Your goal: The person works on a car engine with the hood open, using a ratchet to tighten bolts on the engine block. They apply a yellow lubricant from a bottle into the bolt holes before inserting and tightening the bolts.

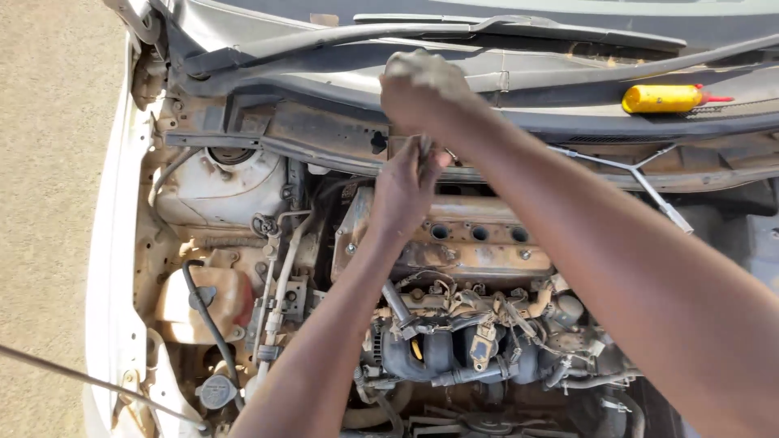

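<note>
- Right forearm fills the near right of the view; the right hand point(422, 91) is closed in a fist at the rear of the engine bay, against the firewall edge under the cowl panel point(568, 77).
- Left hand point(403, 188) is closed around a slim metal tool point(425, 148), just below and touching the right hand. Only a short length of the tool shows between the 2 hands; its long axis appears near vertical, upper end toward the right fist. Its tip cannot be seen.
- Risk, judged: a slip of the tool could drive the knuckles into the rusted firewall edge, as both hands are crowded together.
- Risk, judged: a loosened part could drop into the 4 open plug wells on the valve cover point(475, 235) directly below.
- Yellow-handled screwdriver point(667, 98) lies on the cowl, well apart to the right, long axis left-right, and could roll off.
</note>
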